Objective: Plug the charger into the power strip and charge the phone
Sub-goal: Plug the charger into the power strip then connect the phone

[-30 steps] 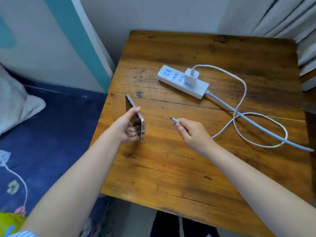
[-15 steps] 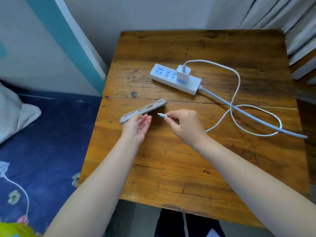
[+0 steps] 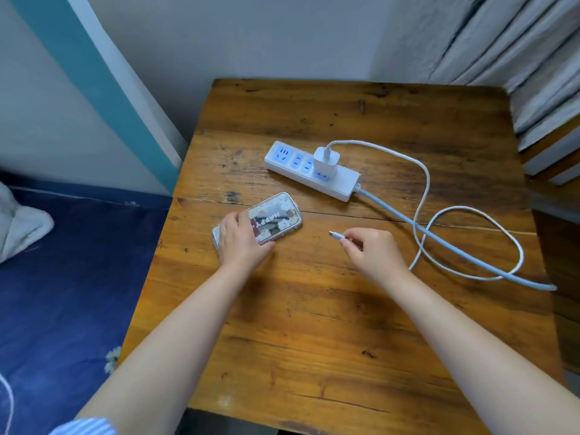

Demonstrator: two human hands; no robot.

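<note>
While left hand (image 3: 241,238) pins phone (image 3: 276,219) — right hand (image 3: 373,249) pinches connector (image 3: 335,235).

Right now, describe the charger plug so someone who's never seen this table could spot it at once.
Look at the wooden table, toward its far half, where a long white power strip lies. The charger plug is the small white cube standing up from that strip, the only thing plugged in, with a thin white cable leaving its top.

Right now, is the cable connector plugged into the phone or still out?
Out. The connector is pinched in the right hand, with bare table between it and the phone.
</note>
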